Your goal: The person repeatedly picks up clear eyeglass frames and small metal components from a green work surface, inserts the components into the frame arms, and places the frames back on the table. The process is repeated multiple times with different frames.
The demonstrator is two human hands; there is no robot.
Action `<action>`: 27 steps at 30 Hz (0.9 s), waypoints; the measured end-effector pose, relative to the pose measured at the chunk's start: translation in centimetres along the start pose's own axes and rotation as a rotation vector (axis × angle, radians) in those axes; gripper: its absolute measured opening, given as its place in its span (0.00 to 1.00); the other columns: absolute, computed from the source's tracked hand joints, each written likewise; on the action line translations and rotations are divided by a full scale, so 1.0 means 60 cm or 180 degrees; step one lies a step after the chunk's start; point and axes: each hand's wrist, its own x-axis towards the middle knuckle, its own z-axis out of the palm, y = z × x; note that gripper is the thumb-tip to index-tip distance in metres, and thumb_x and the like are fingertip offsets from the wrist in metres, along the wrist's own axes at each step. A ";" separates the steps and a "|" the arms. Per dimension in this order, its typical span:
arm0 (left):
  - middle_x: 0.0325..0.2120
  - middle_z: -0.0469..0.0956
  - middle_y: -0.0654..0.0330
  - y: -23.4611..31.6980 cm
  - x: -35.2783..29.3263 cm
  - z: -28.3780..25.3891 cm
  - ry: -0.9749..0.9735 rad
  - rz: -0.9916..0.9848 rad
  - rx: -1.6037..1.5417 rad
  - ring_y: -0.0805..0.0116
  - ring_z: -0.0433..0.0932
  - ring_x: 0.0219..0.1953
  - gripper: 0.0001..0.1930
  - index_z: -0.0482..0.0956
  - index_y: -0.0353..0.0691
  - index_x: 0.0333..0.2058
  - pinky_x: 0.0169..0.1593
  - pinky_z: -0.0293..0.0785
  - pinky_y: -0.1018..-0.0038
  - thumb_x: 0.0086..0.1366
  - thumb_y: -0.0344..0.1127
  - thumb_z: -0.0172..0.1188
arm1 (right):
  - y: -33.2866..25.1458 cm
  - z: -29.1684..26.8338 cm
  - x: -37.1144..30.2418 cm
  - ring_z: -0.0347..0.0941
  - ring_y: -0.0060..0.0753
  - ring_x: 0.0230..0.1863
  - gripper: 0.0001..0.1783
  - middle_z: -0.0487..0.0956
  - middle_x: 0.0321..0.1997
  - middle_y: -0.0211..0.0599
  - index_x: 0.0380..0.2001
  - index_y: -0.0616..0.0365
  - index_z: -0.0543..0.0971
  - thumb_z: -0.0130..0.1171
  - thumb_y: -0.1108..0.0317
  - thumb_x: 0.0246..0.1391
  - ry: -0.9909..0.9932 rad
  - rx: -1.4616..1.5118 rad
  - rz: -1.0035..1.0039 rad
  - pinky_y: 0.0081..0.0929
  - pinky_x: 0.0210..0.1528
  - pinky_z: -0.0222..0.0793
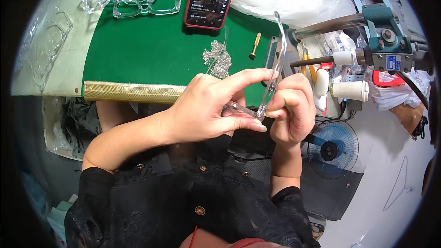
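Observation:
A clear glasses frame is held up between my hands, over the near edge of the green mat. My left hand is closed round its front, with the thumb below and the index finger reaching out to the upright clear temple arm. At the hinge corner, my right hand pinches with thumb and fingertips; whether a small screw is in them is hidden. On the mat beyond lie a pile of tiny silvery screws and a small brass-coloured screwdriver.
Several clear glasses frames are heaped at the back left. A phone in a red case leans at the back. A metal hand press, white cup and fan are on the right. Gold edging lines the table's front.

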 end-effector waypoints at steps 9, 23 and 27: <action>0.18 0.78 0.61 0.002 0.004 0.001 0.0071 0.0174 0.0513 0.72 0.79 0.20 0.38 0.67 0.41 0.59 0.27 0.74 0.78 0.48 0.36 0.73 | 0.005 0.004 -0.007 0.69 0.30 0.28 0.12 0.73 0.25 0.31 0.22 0.57 0.78 0.67 0.60 0.43 0.0292 0.0280 0.0159 0.25 0.30 0.63; 0.17 0.76 0.61 0.006 0.006 0.002 0.0256 0.0386 0.0808 0.70 0.77 0.19 0.38 0.67 0.40 0.59 0.25 0.72 0.77 0.48 0.38 0.72 | 0.008 0.008 -0.006 0.69 0.30 0.27 0.10 0.73 0.25 0.31 0.24 0.58 0.77 0.66 0.64 0.44 0.0277 0.0338 0.0091 0.24 0.28 0.64; 0.17 0.76 0.61 0.006 0.004 0.003 0.0143 0.0240 0.0629 0.71 0.77 0.19 0.38 0.67 0.40 0.59 0.25 0.72 0.78 0.49 0.38 0.73 | 0.011 0.002 0.003 0.69 0.31 0.27 0.10 0.73 0.25 0.30 0.24 0.57 0.76 0.66 0.64 0.42 0.0093 0.0089 -0.0254 0.25 0.28 0.64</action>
